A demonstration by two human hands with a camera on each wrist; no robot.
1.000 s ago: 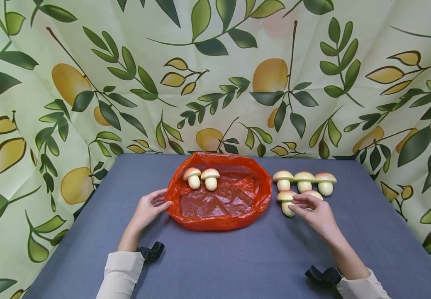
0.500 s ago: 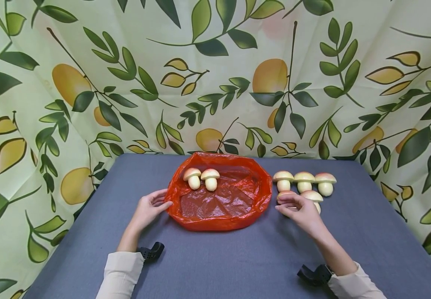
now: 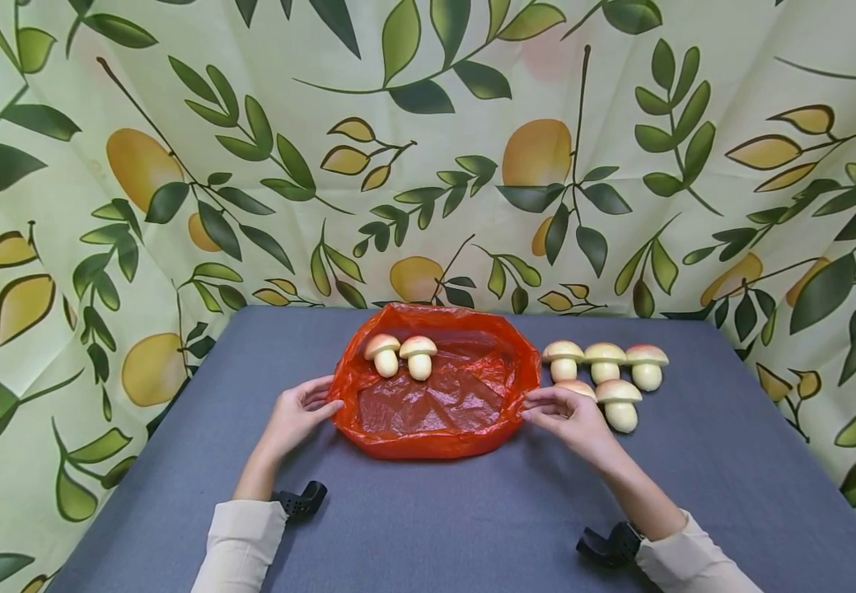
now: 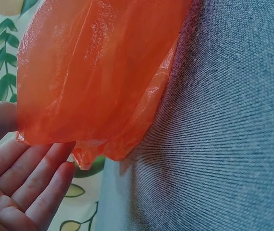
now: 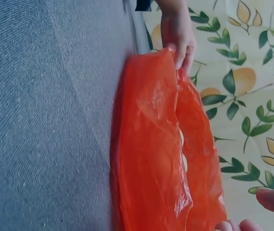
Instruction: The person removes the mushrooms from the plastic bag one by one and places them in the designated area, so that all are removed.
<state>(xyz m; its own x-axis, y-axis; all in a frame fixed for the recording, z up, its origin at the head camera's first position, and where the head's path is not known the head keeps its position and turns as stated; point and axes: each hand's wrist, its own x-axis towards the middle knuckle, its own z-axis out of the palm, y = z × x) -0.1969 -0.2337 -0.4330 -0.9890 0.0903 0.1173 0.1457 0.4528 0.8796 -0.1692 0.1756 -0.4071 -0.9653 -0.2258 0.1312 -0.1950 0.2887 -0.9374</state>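
A red plastic bag (image 3: 428,445) lies wide open on the table, its rim standing up all round. Inside, toward the back left, sit two toy mushrooms (image 3: 418,356) with pinkish caps and pale stems. My left hand (image 3: 297,416) pinches the bag's left rim, thumb on one side and fingers on the other, as the left wrist view shows. My right hand (image 3: 572,420) has its fingertips right at the right rim, thumb and fingers apart in the right wrist view. Behind this hand a toy mushroom (image 3: 576,387) is mostly hidden; another mushroom (image 3: 619,403) lies beside it.
Three more toy mushrooms (image 3: 605,362) stand in a row at the back right of the bag. A blue-grey cloth (image 3: 428,527) covers the table. A leaf- and fruit-printed curtain (image 3: 428,165) closes off the back and both sides.
My right hand has moved left, from over the front mushrooms to the bag's right rim. The mushrooms lie where they were, and my left hand keeps its place at the left rim.
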